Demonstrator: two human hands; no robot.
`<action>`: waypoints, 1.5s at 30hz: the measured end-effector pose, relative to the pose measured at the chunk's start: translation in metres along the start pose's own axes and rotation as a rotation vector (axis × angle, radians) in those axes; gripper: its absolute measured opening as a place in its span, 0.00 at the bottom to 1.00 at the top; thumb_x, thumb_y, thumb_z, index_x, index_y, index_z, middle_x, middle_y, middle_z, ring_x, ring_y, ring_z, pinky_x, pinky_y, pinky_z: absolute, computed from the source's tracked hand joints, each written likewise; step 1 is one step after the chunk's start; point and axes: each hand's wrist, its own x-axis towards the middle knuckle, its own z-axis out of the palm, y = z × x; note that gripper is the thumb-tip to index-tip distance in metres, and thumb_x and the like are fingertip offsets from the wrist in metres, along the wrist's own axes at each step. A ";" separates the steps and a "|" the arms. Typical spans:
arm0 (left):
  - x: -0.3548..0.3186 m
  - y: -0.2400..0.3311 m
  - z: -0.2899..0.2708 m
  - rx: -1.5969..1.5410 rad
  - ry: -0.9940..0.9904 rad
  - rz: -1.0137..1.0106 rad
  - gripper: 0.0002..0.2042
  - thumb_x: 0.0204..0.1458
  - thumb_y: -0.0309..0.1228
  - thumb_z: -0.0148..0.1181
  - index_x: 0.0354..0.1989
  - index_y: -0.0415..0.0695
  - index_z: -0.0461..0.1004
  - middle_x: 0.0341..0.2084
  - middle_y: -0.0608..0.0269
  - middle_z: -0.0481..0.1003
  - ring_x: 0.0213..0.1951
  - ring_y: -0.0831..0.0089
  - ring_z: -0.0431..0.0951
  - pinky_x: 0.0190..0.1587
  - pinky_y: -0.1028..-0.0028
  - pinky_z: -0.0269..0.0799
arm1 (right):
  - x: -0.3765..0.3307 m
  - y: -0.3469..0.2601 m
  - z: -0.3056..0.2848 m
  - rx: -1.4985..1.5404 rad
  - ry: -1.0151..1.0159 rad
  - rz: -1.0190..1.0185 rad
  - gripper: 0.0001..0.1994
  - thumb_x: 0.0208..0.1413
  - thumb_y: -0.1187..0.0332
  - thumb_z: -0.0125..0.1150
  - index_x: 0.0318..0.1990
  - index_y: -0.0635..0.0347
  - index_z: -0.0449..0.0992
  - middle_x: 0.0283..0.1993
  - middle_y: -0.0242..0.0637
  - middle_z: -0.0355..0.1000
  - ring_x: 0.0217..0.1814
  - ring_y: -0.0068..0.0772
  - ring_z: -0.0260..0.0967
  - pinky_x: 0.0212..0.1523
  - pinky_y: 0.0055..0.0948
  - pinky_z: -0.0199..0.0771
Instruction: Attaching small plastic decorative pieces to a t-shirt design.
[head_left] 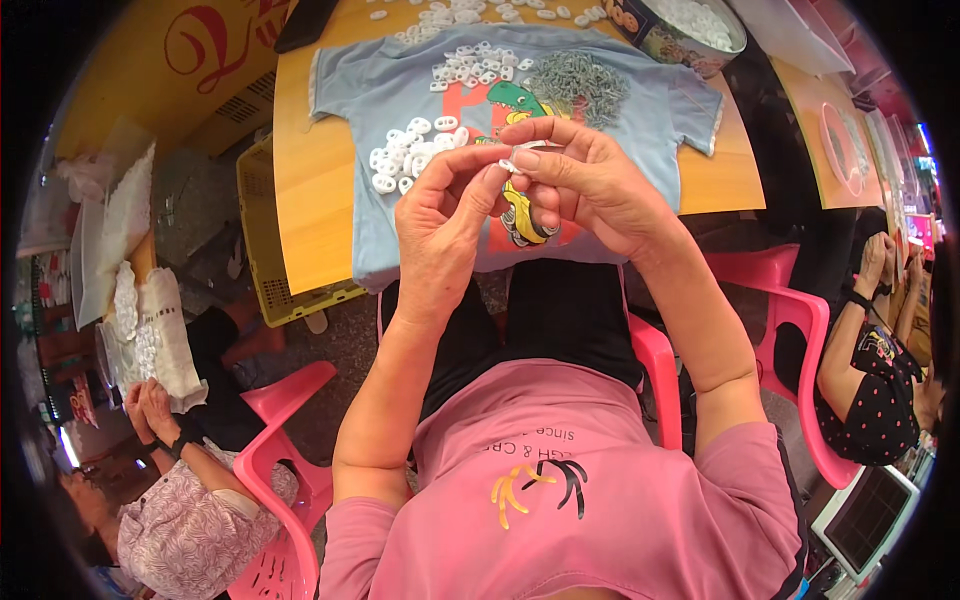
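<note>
Both my hands meet over a light blue T-shirt [385, 240] spread on the table. My left hand [440, 225] pinches a small white plastic piece [511, 166] between thumb and forefinger. From the other side, my right hand [600, 185] grips the same piece with closed fingers, which cover most of it. Left of the fingertips lies a heap of white oval pieces with two holes [400, 162]. Beyond it is a pile of smaller white pieces [475, 66]. A mound of thin grey metal screws [582, 88] sits on the shirt's far right part.
A round tin [735, 55] of white pieces stands on the wooden table's [738, 182] far right, with more white pieces along its far edge. A yellow crate [262, 240] is below left. Other people sit on both sides, on pink chairs [290, 400].
</note>
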 end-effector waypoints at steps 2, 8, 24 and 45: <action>0.000 -0.002 -0.001 -0.029 -0.006 -0.012 0.08 0.59 0.27 0.59 0.45 0.38 0.75 0.33 0.69 0.76 0.33 0.84 0.73 0.37 0.82 0.70 | -0.002 0.000 0.000 0.023 0.008 0.019 0.15 0.61 0.66 0.60 0.51 0.63 0.71 0.30 0.31 0.71 0.22 0.16 0.68 0.20 0.15 0.68; -0.003 -0.003 -0.004 0.041 -0.070 -0.063 0.07 0.59 0.28 0.60 0.42 0.39 0.74 0.31 0.69 0.76 0.32 0.84 0.74 0.36 0.83 0.70 | -0.015 0.001 0.000 -0.342 0.056 -0.097 0.11 0.61 0.67 0.61 0.45 0.65 0.74 0.30 0.28 0.71 0.25 0.12 0.66 0.23 0.13 0.66; -0.014 -0.012 0.003 -0.183 -0.096 -0.122 0.08 0.59 0.27 0.58 0.42 0.36 0.72 0.32 0.61 0.77 0.33 0.78 0.77 0.39 0.78 0.74 | -0.031 0.024 -0.003 -0.868 0.214 -0.691 0.05 0.57 0.75 0.62 0.39 0.68 0.76 0.34 0.38 0.74 0.31 0.22 0.72 0.31 0.19 0.70; -0.012 -0.014 0.003 -0.126 -0.070 -0.157 0.07 0.61 0.28 0.56 0.42 0.37 0.70 0.33 0.59 0.78 0.33 0.77 0.79 0.37 0.78 0.75 | -0.010 -0.021 -0.083 -1.634 0.305 -0.640 0.05 0.53 0.71 0.62 0.37 0.59 0.77 0.35 0.39 0.72 0.35 0.45 0.72 0.34 0.38 0.71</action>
